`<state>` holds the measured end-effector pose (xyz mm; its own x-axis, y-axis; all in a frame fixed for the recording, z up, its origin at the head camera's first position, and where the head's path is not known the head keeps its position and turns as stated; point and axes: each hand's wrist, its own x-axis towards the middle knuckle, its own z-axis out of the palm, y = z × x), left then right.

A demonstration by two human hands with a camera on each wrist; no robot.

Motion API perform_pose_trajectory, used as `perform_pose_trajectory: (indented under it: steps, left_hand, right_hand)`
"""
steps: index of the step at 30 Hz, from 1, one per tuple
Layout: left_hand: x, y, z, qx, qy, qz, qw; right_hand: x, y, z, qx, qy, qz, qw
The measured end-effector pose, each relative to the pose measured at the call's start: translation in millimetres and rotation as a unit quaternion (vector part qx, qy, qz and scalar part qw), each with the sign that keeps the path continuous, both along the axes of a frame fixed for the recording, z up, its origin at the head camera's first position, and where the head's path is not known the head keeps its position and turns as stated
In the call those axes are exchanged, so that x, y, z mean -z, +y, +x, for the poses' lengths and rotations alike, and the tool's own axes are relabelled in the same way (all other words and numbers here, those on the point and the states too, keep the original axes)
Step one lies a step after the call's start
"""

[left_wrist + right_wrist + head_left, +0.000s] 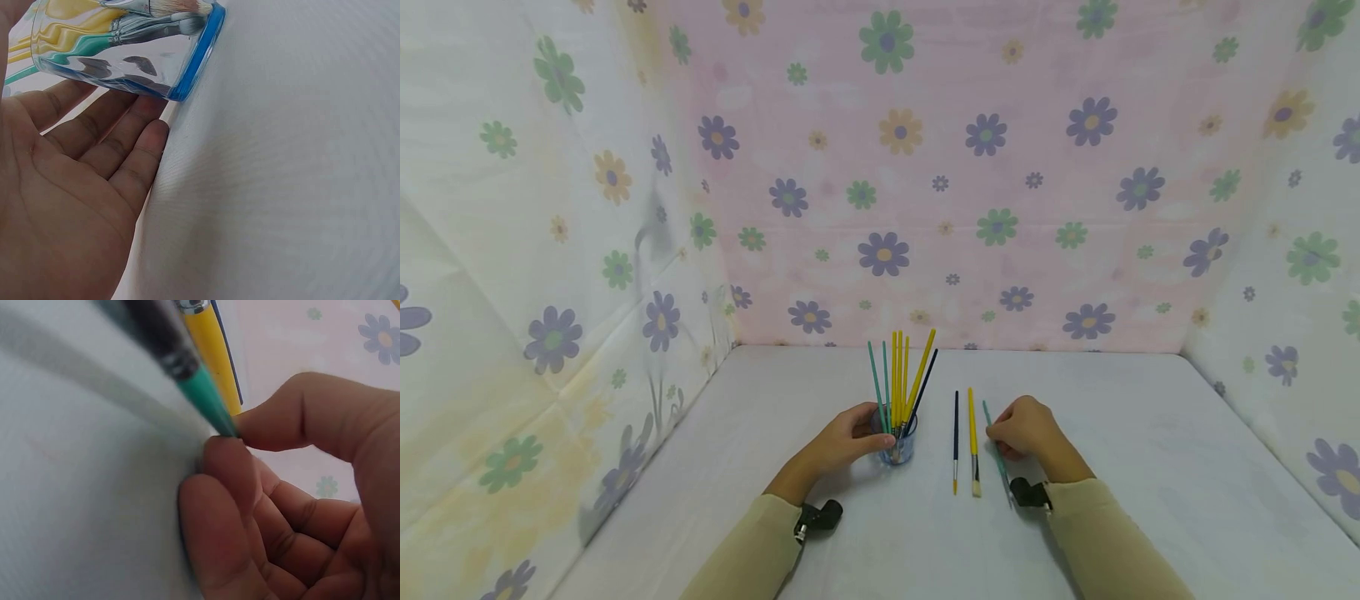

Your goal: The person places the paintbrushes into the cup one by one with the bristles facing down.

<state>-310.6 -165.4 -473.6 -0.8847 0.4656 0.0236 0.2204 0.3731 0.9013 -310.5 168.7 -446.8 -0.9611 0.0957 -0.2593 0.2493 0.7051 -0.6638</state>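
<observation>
A clear glass (pixel 898 451) with a blue base stands upright on the table, holding several yellow, teal and dark-handled paintbrushes (pixel 904 379), bristles down. My left hand (pixel 842 440) holds this glass from the left, thumb across its near side and fingers round the back. In the left wrist view the fingers (pixel 134 140) lie against the glass wall. To the right, my right hand (pixel 1027 427) pinches a teal paintbrush (pixel 209 403) between thumb and fingertips, low over the table, its bristle end pointing toward me.
Between the glass and my right hand, a dark-handled paintbrush (pixel 956 433) and a yellow flat paintbrush (pixel 972 425) lie side by side, bristles toward me. The white table (pixel 917 550) ends at flower-patterned cloth (pixel 955 275) at the back and both sides.
</observation>
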Motion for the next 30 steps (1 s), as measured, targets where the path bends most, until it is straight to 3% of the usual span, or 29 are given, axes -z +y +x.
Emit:
perform_pose_trajectory:
  steps: [18,30]
  left_hand:
    - [-0.3,0,0.8,-0.005,-0.003,-0.004,1.0000]
    - [0.5,0,0.6,-0.001,-0.001,0.003,1.0000]
  right_hand:
    - [0.4,4,-1.1,0.023,0.003,-0.051,0.998]
    - [-19.1,-5,2.0,0.024,0.045,-0.142,0.989]
